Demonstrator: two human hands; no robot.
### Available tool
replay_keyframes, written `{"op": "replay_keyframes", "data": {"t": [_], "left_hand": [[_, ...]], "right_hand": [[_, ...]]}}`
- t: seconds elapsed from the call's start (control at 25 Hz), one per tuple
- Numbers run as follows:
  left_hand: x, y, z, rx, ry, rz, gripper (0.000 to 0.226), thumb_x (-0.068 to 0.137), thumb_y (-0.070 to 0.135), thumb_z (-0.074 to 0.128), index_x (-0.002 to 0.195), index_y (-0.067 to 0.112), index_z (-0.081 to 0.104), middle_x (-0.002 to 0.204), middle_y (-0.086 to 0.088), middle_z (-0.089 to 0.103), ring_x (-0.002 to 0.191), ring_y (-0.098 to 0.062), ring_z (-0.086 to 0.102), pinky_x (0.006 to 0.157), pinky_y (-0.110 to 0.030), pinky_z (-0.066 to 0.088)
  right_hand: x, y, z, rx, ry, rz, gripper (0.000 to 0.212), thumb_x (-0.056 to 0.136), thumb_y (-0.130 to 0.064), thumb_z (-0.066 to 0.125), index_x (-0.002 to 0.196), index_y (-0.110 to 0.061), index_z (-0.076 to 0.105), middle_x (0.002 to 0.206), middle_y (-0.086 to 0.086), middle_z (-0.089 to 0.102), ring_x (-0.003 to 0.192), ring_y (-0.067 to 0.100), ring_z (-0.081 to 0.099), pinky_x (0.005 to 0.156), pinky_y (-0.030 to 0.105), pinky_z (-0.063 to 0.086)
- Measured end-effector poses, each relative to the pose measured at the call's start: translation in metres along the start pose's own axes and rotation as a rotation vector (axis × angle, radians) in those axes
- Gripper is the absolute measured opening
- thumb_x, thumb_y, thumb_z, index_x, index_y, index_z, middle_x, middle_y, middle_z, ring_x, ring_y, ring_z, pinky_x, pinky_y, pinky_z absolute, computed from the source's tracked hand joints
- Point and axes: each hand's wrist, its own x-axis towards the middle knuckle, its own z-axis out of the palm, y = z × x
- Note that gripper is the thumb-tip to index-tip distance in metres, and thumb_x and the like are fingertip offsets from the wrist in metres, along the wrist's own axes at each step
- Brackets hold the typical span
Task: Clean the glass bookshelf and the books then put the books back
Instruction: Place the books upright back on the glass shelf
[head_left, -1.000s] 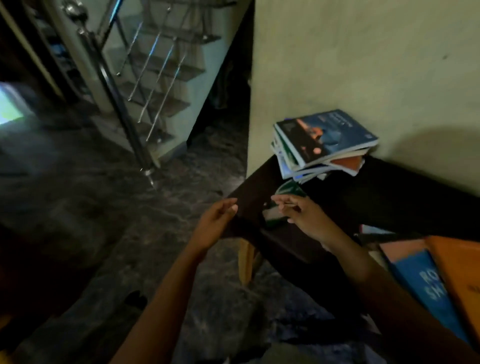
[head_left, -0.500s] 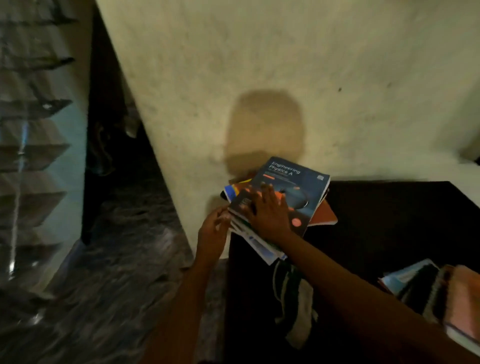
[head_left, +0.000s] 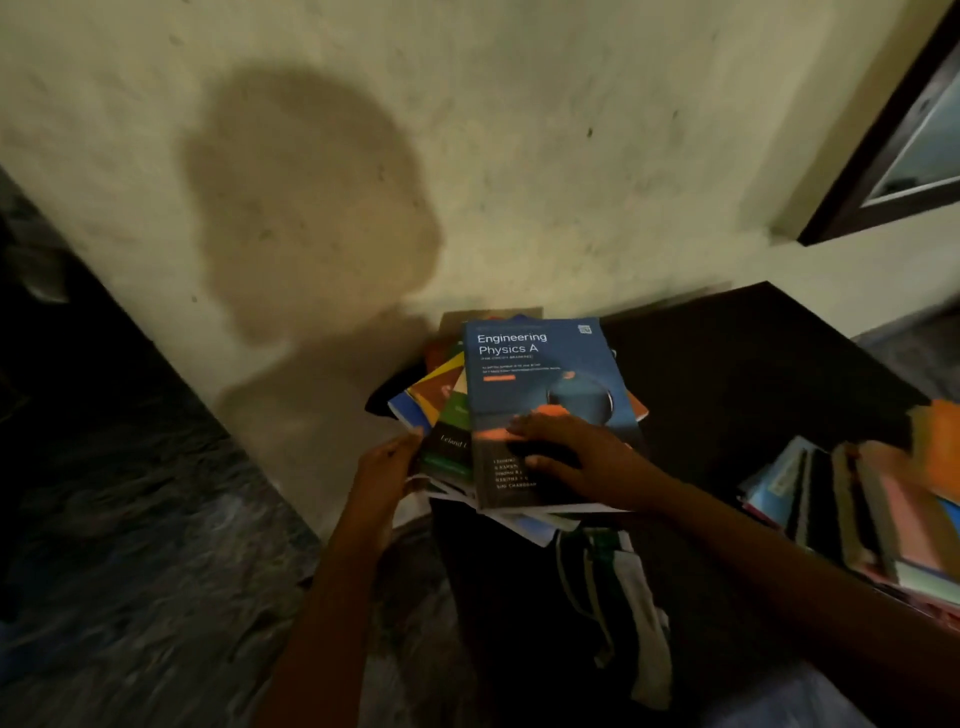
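Right hand (head_left: 566, 452) lay flat on the blue paperback physics book (head_left: 540, 374) — long axis twelve-to-six; left hand (head_left: 389, 467) at nine o'clock, grip unclear

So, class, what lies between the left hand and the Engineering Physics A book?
Head view: a dark book and a green book lie between the left hand and the Engineering Physics A book.

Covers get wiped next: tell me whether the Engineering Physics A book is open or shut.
Shut. The Engineering Physics A book lies flat atop the stack, front cover up, right hand resting on it.
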Motion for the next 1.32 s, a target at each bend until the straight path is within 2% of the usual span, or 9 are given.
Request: {"op": "replay_keyframes", "data": {"t": [0.08,0.2,0.32,0.44,0.56,0.8,0.96,1.16,1.32], "left_hand": [[0.006,0.007,0.001,0.127,-0.054,-0.042,0.026,0.095,0.030,0.052,0.089,0.006,0.060,0.082,-0.009,0.060,0.068,-0.015,0.054,0.052,-0.024,0.044],[0.018,0.019,0.011,0.421,-0.073,0.005,0.040,0.093,0.046,0.049,0.076,0.011,0.058,0.081,-0.014,0.057,0.059,-0.019,0.048,0.051,-0.026,0.032],[0.019,0.029,0.027,0.482,-0.162,0.050,0.029,0.092,0.042,0.052,0.083,0.016,0.060,0.084,-0.006,0.060,0.073,-0.020,0.057,0.060,-0.024,0.041],[0.013,0.028,0.033,0.409,-0.253,0.103,0.012,0.091,0.028,0.058,0.098,0.020,0.063,0.097,-0.005,0.066,0.079,-0.016,0.062,0.066,-0.022,0.049],[0.004,0.022,0.041,0.288,-0.316,0.076,0.023,0.089,0.011,0.060,0.112,0.017,0.057,0.107,-0.010,0.065,0.092,-0.023,0.062,0.081,-0.034,0.051],[-0.032,0.034,0.083,0.124,-0.302,0.164,0.030,0.084,0.002,0.063,0.113,0.007,0.059,0.108,-0.016,0.066,0.095,-0.031,0.064,0.085,-0.043,0.052],[-0.073,0.063,0.121,0.094,-0.378,0.284,0.025,0.084,0.002,0.063,0.108,0.011,0.060,0.091,-0.007,0.069,0.076,-0.022,0.067,0.056,-0.028,0.055],[-0.155,0.077,0.196,0.167,-0.464,0.486,0.026,0.074,0.017,0.073,0.096,0.020,0.061,0.097,-0.010,0.070,0.088,-0.030,0.067,0.077,-0.042,0.056],[-0.228,0.070,0.279,0.198,-0.589,0.571,0.030,0.070,0.021,0.073,0.098,0.022,0.062,0.093,-0.006,0.072,0.086,-0.028,0.068,0.075,-0.042,0.054]], "right_hand": [[0.009,-0.023,0.007,-0.100,0.110,0.145,0.053,0.093,-0.045,0.046,0.139,-0.018,0.040,0.144,0.006,0.040,0.133,0.022,0.033,0.112,0.037,0.025],[0.023,-0.060,0.036,-0.230,0.011,0.380,0.088,0.088,-0.061,0.043,0.150,-0.017,-0.001,0.155,0.021,0.002,0.143,0.038,0.002,0.114,0.051,0.004],[0.022,-0.065,0.031,-0.246,-0.083,0.425,0.104,0.084,-0.047,0.061,0.147,-0.017,-0.016,0.153,0.027,-0.010,0.140,0.044,-0.009,0.112,0.056,-0.001],[0.011,-0.058,-0.004,-0.200,-0.148,0.371,0.102,0.079,-0.029,0.071,0.149,-0.011,-0.002,0.151,0.024,0.015,0.139,0.039,0.018,0.112,0.045,0.020],[-0.005,-0.054,-0.035,-0.209,0.046,0.350,0.066,0.081,-0.020,0.064,0.138,-0.014,0.032,0.131,0.013,0.049,0.118,0.028,0.048,0.093,0.033,0.039],[-0.042,-0.034,-0.060,-0.238,0.386,0.373,0.063,0.090,-0.021,0.052,0.145,-0.033,0.025,0.125,0.013,0.057,0.111,0.033,0.055,0.090,0.036,0.042],[-0.082,-0.020,-0.087,-0.028,0.613,0.346,0.057,0.090,-0.020,0.055,0.143,-0.028,0.034,0.115,0.011,0.065,0.105,0.031,0.060,0.088,0.032,0.043],[-0.184,0.012,-0.142,0.084,0.890,0.284,0.049,0.086,-0.017,0.064,0.133,-0.021,0.050,0.106,0.003,0.067,0.088,0.008,0.060,0.070,-0.001,0.036],[-0.292,0.043,-0.188,0.126,1.041,0.285,0.042,0.087,-0.018,0.063,0.126,-0.030,0.055,0.085,0.001,0.068,0.077,0.007,0.058,0.057,0.002,0.038]]}}
